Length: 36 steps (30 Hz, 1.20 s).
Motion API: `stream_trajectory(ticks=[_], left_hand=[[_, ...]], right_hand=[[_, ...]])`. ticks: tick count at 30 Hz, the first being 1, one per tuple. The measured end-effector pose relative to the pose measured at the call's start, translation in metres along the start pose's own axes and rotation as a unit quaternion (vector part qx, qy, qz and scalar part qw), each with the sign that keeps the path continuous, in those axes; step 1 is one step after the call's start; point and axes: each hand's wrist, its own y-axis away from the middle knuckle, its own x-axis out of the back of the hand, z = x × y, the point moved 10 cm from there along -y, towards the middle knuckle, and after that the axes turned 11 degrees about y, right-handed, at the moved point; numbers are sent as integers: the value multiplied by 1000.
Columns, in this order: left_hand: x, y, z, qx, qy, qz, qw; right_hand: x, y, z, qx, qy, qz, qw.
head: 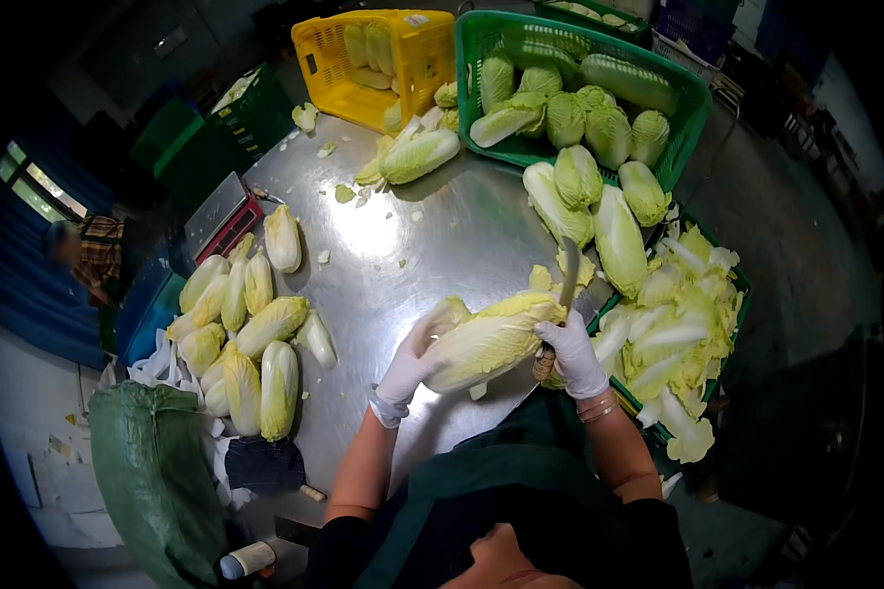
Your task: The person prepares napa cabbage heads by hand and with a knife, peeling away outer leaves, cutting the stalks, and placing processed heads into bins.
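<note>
My left hand [411, 361], in a white glove, grips the lower left end of a napa cabbage [493, 340] held above the steel table [427, 243]. In my right hand [571, 353], also gloved, is the wrapped handle of a knife [571, 272]; its blade points up beside the cabbage's right end, and my fingers touch that end. Whole cabbages [619, 239] lie on the table at the right, below a green crate [696, 132] of cabbages. Loose outer leaves [678, 316] fill a second green crate at the right. Smaller pale cabbages [272, 324] are heaped at the left.
A yellow crate [427, 66] on its side holds cabbages at the back, with another cabbage [420, 156] in front. A scale [225, 217] stands at the left edge. Near it are a green sack [155, 471] and dark cloth [265, 465]. Another person [99, 254] is at far left.
</note>
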Motion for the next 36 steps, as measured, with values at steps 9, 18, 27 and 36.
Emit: stream_trajectory(ticks=[9, 18, 27, 36], left_hand=[[-27, 0, -18, 44, 431, 38, 900], [-10, -2, -17, -27, 389, 56, 919], [11, 11, 3, -140, 123, 172, 967], [-2, 15, -17, -43, 117, 130, 984]], right_hand=[[-88, 64, -56, 365, 374, -97, 847], [-82, 71, -42, 341, 366, -126, 857], [-65, 41, -39, 213, 341, -35, 915], [-61, 14, 3, 162, 337, -6, 928]])
